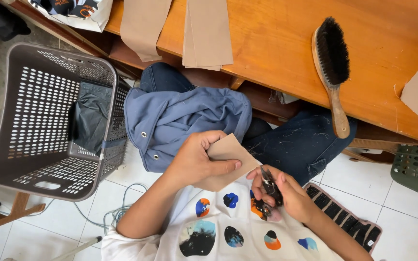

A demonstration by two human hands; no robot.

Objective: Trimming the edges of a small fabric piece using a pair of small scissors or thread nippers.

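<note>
While pinched flat: stiff tan card (226, 159)

The cloth piece (228, 157) is plain tan, as are the strips (204, 31) at the orange-brown desk's (276, 43) near edge. The basket (39, 116) is grey-brown, dotted with holes. The shirt (218, 232) is white with blue, orange and black blotches. The brush (332, 63) has black bristles.
</note>
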